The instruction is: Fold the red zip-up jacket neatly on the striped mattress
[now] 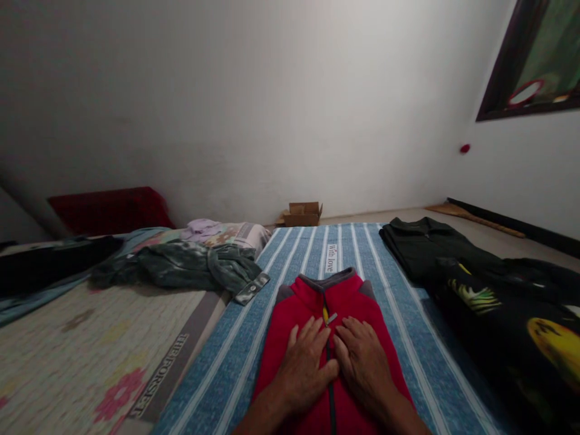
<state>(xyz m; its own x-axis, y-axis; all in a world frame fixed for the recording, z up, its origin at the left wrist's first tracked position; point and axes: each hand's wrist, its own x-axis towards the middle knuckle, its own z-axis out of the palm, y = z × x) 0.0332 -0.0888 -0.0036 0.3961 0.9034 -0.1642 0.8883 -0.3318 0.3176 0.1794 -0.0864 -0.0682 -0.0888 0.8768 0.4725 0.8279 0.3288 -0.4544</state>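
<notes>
The left hand (306,356) and right hand (362,353) lie flat on the red jacket (294,311), fingers a bit spread. It's on the blue sheet (242,338), below "With love" (332,258) near the far edge. The flowery sheet's (90,356) right edge says "THE FORSET" (158,376).

Blue sheet (238,347) is carrying red jacket (296,305), collar facing away; dark jacket (437,241), black garment (489,329) are lying along its right side. Floral bed (109,344), left, is holding green shirt (181,266), cuff (249,289) reaching over sheet.
</notes>
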